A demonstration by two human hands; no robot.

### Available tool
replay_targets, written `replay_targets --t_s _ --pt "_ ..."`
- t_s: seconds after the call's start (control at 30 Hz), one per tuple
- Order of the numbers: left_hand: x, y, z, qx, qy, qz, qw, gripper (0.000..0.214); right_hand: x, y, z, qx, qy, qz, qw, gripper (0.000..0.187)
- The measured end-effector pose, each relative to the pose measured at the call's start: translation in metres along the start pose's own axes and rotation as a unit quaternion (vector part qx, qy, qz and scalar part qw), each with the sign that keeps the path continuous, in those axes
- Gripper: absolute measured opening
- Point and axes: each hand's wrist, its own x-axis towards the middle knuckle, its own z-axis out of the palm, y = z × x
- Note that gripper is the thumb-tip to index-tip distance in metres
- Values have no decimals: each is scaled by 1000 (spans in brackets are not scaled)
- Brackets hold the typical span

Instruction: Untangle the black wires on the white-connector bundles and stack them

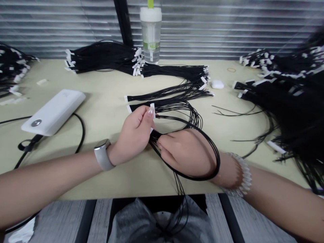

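My left hand [136,133] is closed, pinching a small white connector [152,110] between thumb and fingers. Thin black wires [215,148] run from there in a wide loop that passes over the back of my right hand [187,152]. That hand is also closed, its fingers around a bundle of black wires [155,135] close to the left fingertips. A white edge shows between the two hands, partly hidden. Loose wire ends [180,189] hang below over the table's front edge. Just beyond the hands lie more black wire harnesses [159,94] with white end connectors.
A white power bank [54,111] with a black cable lies on the left. Bundled harnesses [101,57] line the back beside a clear bottle [151,37]. A white earbud case [217,84] sits right of centre. A large heap of black wires [291,108] covers the right side.
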Motion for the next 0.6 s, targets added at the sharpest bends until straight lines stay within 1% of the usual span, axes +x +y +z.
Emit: replay_targets --t_s 0.13,0.23,0.3,0.37,0.43,0.5,0.6 --pt "1 -1 0 -6 -4 -3 1000 31 -2 -1 3 -25 10 -18 999 20" --pt "1 -1 1 -8 -2 -2 1000 30 -3 -2 5 -31 11 -14 999 19" --pt "1 -2 1 -8 -2 -5 1000 30 -2 -3 4 -21 12 1 1000 21" --pt "1 -1 1 -9 -6 -6 1000 30 0 -5 4 3 10 30 999 25" --pt "0 -1 1 -12 -10 1 1000 30 2 -5 3 33 -5 62 998 27" --pt "0 0 0 -16 -11 9 1000 31 2 -1 1 56 -28 86 994 25" --pt "0 0 0 -13 -10 4 1000 32 -2 14 -9 96 -98 100 985 20"
